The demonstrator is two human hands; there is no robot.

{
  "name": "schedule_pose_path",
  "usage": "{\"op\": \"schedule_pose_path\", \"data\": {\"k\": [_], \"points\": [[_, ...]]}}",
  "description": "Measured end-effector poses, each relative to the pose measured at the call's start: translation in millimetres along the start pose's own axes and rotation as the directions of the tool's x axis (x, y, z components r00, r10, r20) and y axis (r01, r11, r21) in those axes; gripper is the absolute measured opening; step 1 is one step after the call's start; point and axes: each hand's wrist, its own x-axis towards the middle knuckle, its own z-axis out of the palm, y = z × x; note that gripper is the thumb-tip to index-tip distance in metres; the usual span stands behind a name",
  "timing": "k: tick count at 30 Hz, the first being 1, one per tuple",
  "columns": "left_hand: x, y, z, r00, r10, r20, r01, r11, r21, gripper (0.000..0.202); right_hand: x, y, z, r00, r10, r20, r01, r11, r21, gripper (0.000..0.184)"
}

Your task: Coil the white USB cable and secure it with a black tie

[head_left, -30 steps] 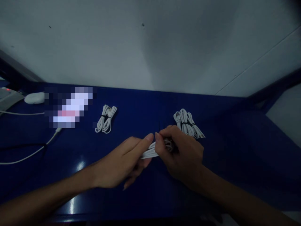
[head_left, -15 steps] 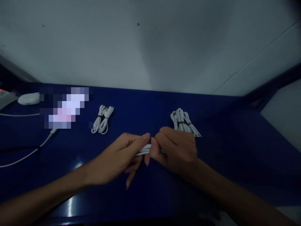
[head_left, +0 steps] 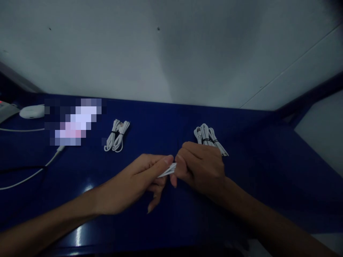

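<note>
Centre frame, above the dark blue tabletop (head_left: 160, 121): the left hand (head_left: 139, 182) pinches the folded white cable bundle (head_left: 168, 170), and the right hand (head_left: 200, 167) is clenched around its other end. The hands are closer than a second ago, so less cable shows between them.

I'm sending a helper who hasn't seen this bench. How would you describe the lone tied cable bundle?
Find the dark blue table below the white wall. Beyond the left hand lies a coiled white cable bundle with a black tie round its middle. Unlike the pile of bundles by the right hand, it lies alone.
</note>
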Motion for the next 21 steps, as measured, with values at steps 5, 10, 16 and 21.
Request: {"op": "schedule_pose_path", "data": {"k": [5, 10, 16, 21], "points": [[1, 5, -4.1, 0.951, -0.149, 0.273, 0.213, 0.951, -0.223, 0.049, 2, -1, -7, 0.996, -0.093, -0.013, 0.094, 0.995, 0.046, 0.043], [1, 5, -3.8, 0.924, -0.178, 0.340, 0.289, 0.905, -0.312, 0.041, 1, 2, -5, 0.987, -0.151, -0.050, 0.155, 0.986, 0.066, 0.045], [1, 1, -0.7, 0.990, -0.076, 0.115, 0.086, 0.993, -0.080, 0.040, -4, 9, 5, 0.997, -0.071, -0.017, 0.072, 0.996, 0.056, 0.041], [-2, 3, 5.0, 0.997, -0.053, 0.062, 0.053, 0.999, -0.005, 0.048, -2, 9, -1, 0.999, -0.048, 0.016, 0.046, 0.994, 0.094, 0.045]]}}
